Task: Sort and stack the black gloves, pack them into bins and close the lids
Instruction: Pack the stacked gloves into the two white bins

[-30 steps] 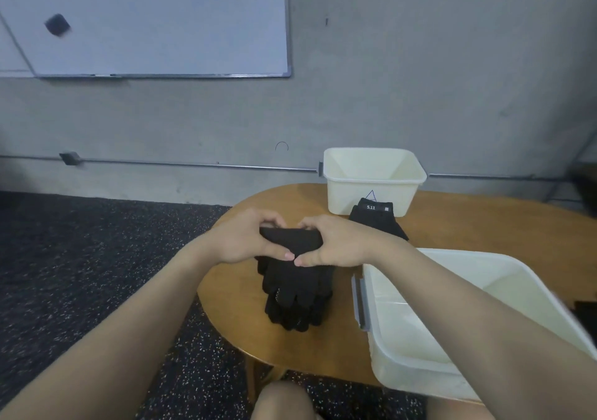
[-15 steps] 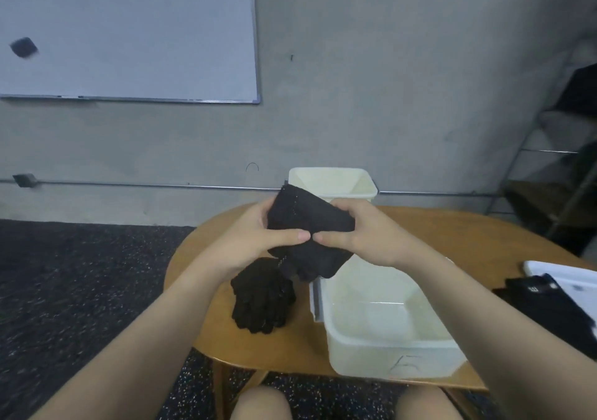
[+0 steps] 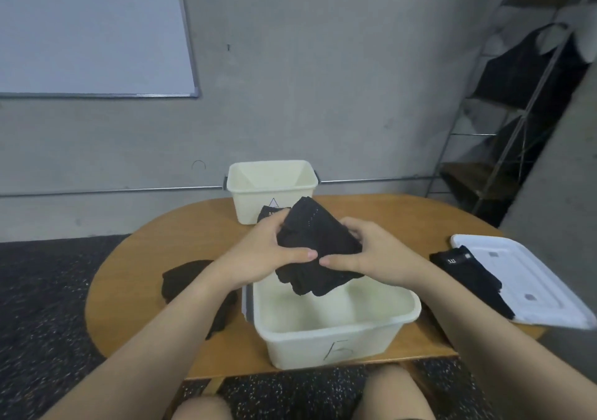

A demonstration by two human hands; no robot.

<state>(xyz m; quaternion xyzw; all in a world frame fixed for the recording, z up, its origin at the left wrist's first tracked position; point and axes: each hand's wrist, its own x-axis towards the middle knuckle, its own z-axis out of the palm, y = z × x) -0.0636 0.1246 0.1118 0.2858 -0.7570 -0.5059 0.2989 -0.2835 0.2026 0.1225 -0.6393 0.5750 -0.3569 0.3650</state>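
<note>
A folded stack of black gloves hangs just above the open white bin marked "B". My left hand grips its left side and my right hand grips its right side, thumbs nearly meeting on top. A second open white bin, marked with a triangle, stands at the table's far edge. More black gloves lie on the table under my left forearm. Another black glove peeks out behind my left hand, in front of the far bin.
A white lid lies at the right end of the round wooden table, with a black glove overlapping its left edge. A metal shelf rack stands at the right. My knees show below the table's near edge.
Both hands lifted the glove stack off the table's left part and carried it right, over the near bin. The view swung right, bringing the lid and rack into sight.
</note>
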